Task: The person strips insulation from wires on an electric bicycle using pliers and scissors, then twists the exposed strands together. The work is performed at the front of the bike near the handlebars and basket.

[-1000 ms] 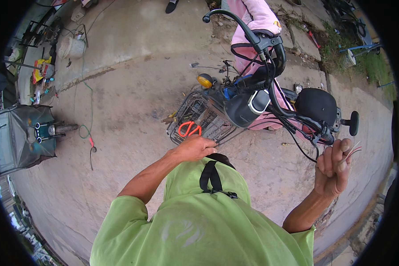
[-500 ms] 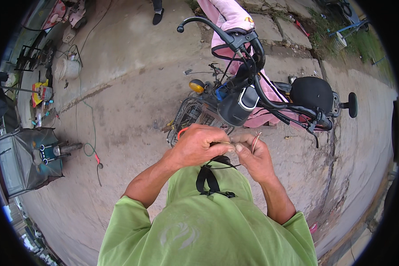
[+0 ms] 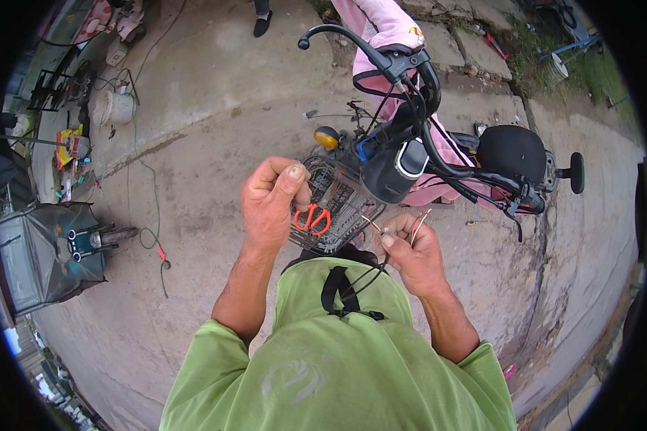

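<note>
My left hand (image 3: 272, 201) is raised with its fingertips pinched; I cannot make out what, if anything, is in them. My right hand (image 3: 413, 255) grips a dark cable with thin stripped wires (image 3: 372, 223); red and white strands stick up past the fingers, and the cable loops down over my green shirt. Orange-handled scissors (image 3: 320, 219) lie in a metal front basket (image 3: 341, 188) between my hands. Above them is an electric scooter with a black handlebar (image 3: 459, 172), a dark display housing (image 3: 384, 178), a yellow turn light (image 3: 326, 136) and a pink padded cover (image 3: 372, 21).
A covered three-wheeler (image 3: 29, 262) stands at left. Hoses and cords (image 3: 153, 231) run over the concrete ground (image 3: 187, 179). A white bucket (image 3: 115, 108) and clutter line the left edge. A person's foot (image 3: 261, 23) shows at the top; grass (image 3: 597, 79) grows at upper right.
My right hand came from the right side in to the middle with the wires. My left hand left the basket, met the right at the wires, then rose up and left away from it.
</note>
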A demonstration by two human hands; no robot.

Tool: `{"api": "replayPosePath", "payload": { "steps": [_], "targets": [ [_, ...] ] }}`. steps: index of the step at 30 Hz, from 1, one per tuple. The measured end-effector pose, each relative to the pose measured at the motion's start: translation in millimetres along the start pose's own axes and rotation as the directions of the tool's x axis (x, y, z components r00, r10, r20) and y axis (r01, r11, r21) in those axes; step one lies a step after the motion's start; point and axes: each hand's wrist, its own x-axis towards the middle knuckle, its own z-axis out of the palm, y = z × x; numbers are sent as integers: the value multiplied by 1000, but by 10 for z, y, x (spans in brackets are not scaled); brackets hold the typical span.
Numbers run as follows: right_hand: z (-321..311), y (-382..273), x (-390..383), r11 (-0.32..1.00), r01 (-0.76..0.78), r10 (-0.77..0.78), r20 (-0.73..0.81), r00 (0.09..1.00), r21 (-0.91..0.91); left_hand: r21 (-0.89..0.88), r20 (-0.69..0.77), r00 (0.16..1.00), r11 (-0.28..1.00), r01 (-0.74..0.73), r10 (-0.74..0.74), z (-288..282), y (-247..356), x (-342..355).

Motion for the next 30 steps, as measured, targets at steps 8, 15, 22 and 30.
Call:
{"api": "replayPosePath", "payload": {
  "steps": [8, 15, 22, 30],
  "targets": [
    [158, -6, 31, 999, 54, -54, -35, 998, 4, 211, 292, 925, 960, 186, -244, 379, -89, -409],
    [159, 38, -10, 988, 141, -143, -38, 989, -59, 67, 313, 861, 914, 401, -400, 426, -19, -382],
    [239, 206, 2, 956, 271, -287, -175, 942, -109, -19, 194, 920, 937, 350, -340, 504, -207, -502],
    [94, 24, 53, 957, 85, -115, -94, 989, -279, 462, 231, 922, 869, 179, -312, 437, -63, -345]
  ]
}}
